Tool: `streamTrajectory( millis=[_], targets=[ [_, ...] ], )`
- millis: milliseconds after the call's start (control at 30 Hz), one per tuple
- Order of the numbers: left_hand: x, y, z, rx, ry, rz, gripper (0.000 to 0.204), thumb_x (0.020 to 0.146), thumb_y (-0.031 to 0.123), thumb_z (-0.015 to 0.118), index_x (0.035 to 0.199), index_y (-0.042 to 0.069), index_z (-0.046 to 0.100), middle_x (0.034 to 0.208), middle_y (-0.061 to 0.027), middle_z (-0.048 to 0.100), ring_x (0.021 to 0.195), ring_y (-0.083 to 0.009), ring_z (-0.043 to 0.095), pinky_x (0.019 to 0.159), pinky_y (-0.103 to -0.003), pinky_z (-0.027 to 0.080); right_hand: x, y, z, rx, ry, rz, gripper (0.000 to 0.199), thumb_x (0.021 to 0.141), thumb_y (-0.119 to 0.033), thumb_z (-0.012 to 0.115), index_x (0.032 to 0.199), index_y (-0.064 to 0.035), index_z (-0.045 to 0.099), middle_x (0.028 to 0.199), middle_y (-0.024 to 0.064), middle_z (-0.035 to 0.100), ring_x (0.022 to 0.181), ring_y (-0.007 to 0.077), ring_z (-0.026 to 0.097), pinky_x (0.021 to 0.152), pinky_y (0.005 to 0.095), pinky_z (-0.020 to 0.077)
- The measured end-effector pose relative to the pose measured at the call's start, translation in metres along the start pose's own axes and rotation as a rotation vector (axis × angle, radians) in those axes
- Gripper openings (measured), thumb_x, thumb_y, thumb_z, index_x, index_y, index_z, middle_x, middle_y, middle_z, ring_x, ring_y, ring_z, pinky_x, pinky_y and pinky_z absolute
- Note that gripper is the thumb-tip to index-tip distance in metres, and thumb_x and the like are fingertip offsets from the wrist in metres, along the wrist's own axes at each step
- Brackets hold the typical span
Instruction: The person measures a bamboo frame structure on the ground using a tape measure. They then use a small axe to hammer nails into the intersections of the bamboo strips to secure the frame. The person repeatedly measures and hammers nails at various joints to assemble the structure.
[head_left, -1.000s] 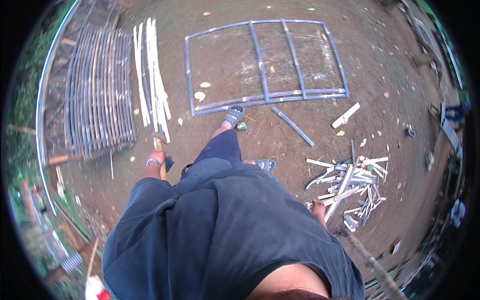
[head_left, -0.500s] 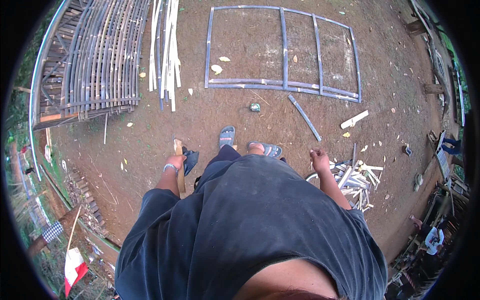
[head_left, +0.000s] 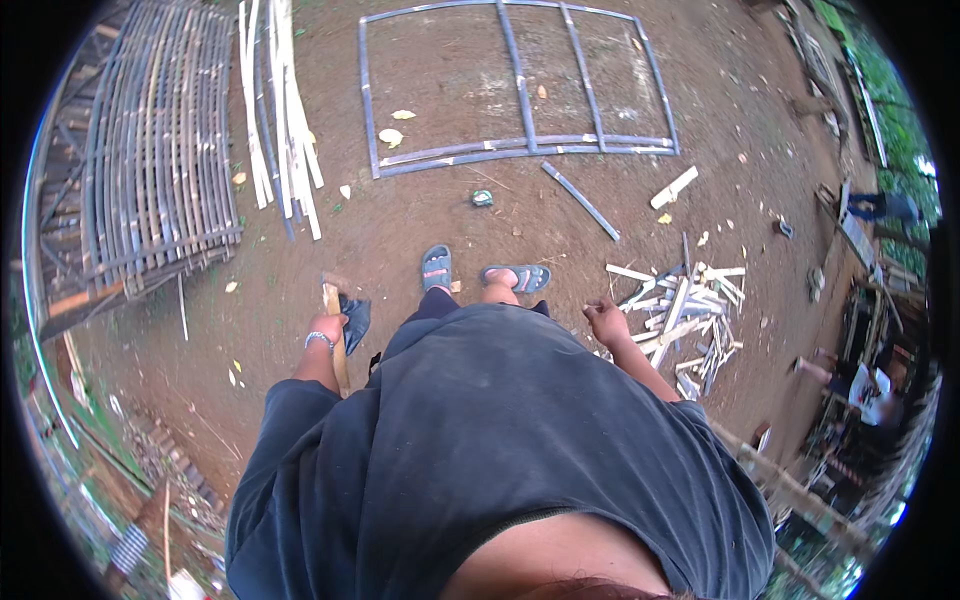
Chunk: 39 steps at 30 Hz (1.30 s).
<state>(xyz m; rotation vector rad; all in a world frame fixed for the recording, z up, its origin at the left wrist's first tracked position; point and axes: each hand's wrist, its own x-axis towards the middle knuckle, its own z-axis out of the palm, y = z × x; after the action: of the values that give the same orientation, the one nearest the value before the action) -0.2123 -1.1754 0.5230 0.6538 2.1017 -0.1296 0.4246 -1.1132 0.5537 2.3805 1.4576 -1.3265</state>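
Observation:
At my left side, my left hand [head_left: 328, 328] is closed round a long flat piece of wood [head_left: 341, 368], its darker end pointing forward. A crumpled black plastic bag [head_left: 355, 322] hangs from the same hand, on the side toward my legs. My right hand [head_left: 607, 324] hangs out to the right, near a pile of split bamboo offcuts [head_left: 672, 318]. Its fingers are curled in toward the thumb; whether something small sits between them cannot be made out. Both hands are well above the dirt ground.
Ahead lies a rectangular bamboo frame [head_left: 516, 75] with crossbars. Between it and my feet are a small dark green object [head_left: 482, 198], a loose bamboo stick [head_left: 580, 200] and a pale strip [head_left: 674, 187]. Long strips [head_left: 290, 120] and slatted bamboo panels [head_left: 165, 150] lie left. A person [head_left: 868, 388] is at far right.
The view has shifted, so the ground things sit further left and higher. More of the offcut pile shows beside my right arm. My left hand keeps the wood and the bag.

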Motion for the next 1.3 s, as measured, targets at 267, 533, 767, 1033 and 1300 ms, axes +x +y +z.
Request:
streamTrajectory(
  millis=[267, 533, 767, 1033, 1300],
  targets=[
    [0.088, -0.013, 0.002, 0.629, -0.081, 0.339, 0.060, 0.093, 0.056, 0.054, 0.106, 0.001, 0.074, 0.104, -0.0260, 0.072, 0.103, -0.0407, 0.068, 0.087, -0.051, 0.053, -0.085, 0.011, 0.029, 0.042, 0.088, 0.171, 0.046, 0.091, -0.038, 0.069, 0.119, -0.0014, 0.067, 0.107, 0.0204, 0.073, 0.099, 0.0326, 0.071, 0.088, 0.0401, 0.0539],
    [0.142, 0.078, -0.011, 0.890, -0.139, 0.673, 0.045, 0.086, 0.043, 0.062, 0.106, 0.005, 0.075, 0.105, -0.0269, 0.071, 0.104, -0.0407, 0.067, 0.092, -0.049, 0.051, -0.150, 0.046, 0.053, 0.168, 0.178, 0.367, 0.048, 0.091, -0.041, 0.066, 0.124, -0.0062, 0.065, 0.123, 0.0220, 0.067, 0.117, 0.0387, 0.063, 0.101, 0.0448, 0.0494],
    [0.158, 0.198, -0.012, 0.619, -0.199, 0.814, 0.040, 0.076, 0.030, 0.072, 0.099, -0.003, 0.074, 0.100, -0.0310, 0.070, 0.102, -0.0417, 0.068, 0.090, -0.047, 0.049, -0.194, 0.047, 0.103, 0.275, 0.221, 0.461, 0.051, 0.091, -0.042, 0.066, 0.126, -0.0059, 0.064, 0.124, 0.0222, 0.067, 0.119, 0.0387, 0.062, 0.102, 0.0453, 0.0492],
    [0.081, 0.235, 0.024, 0.449, -0.075, 0.712, 0.043, 0.075, 0.028, 0.075, 0.095, -0.009, 0.070, 0.099, -0.0289, 0.071, 0.093, -0.0388, 0.070, 0.081, -0.048, 0.054, -0.238, 0.064, 0.135, 0.327, 0.247, 0.541, 0.053, 0.091, -0.043, 0.066, 0.129, -0.0054, 0.061, 0.126, 0.0224, 0.066, 0.120, 0.0392, 0.061, 0.101, 0.0461, 0.0488],
    [0.101, 0.226, 0.059, 1.052, -0.149, 0.845, 0.042, 0.076, 0.031, 0.074, 0.096, -0.006, 0.071, 0.099, -0.0284, 0.071, 0.093, -0.0394, 0.070, 0.080, -0.048, 0.053, -0.234, 0.090, 0.148, 0.339, 0.241, 0.523, 0.046, 0.090, -0.041, 0.066, 0.119, -0.0064, 0.066, 0.123, 0.0202, 0.068, 0.118, 0.0378, 0.063, 0.099, 0.0462, 0.0497]
  ],
)
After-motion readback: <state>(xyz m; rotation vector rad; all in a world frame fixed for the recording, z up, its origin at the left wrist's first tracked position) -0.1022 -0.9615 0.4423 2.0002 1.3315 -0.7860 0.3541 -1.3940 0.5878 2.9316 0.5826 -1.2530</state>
